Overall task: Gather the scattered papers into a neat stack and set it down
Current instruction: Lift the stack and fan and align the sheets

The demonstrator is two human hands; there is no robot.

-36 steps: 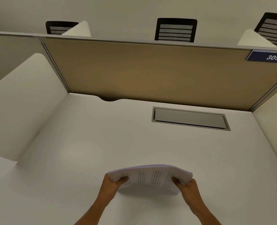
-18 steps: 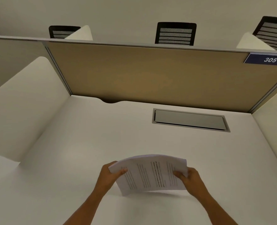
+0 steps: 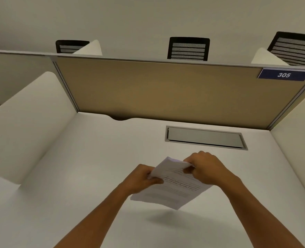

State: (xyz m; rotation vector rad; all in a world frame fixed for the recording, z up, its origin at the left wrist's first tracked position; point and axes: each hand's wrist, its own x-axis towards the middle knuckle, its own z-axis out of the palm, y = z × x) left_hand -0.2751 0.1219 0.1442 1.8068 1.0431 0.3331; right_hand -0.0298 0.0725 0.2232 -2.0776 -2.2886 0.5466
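Both hands are on the stack of papers point(image 3: 173, 187), holding it up off the white tabletop point(image 3: 76, 176) with its shadow on the surface below. The left hand point(image 3: 141, 178) is clamped on the left edge, thumb on top of the printed page. The right hand point(image 3: 205, 167) is closed over the far upper corner. The stack is tilted, near corner dipping toward the tabletop. The grey cable hatch point(image 3: 205, 137) sits further back, well apart from the stack.
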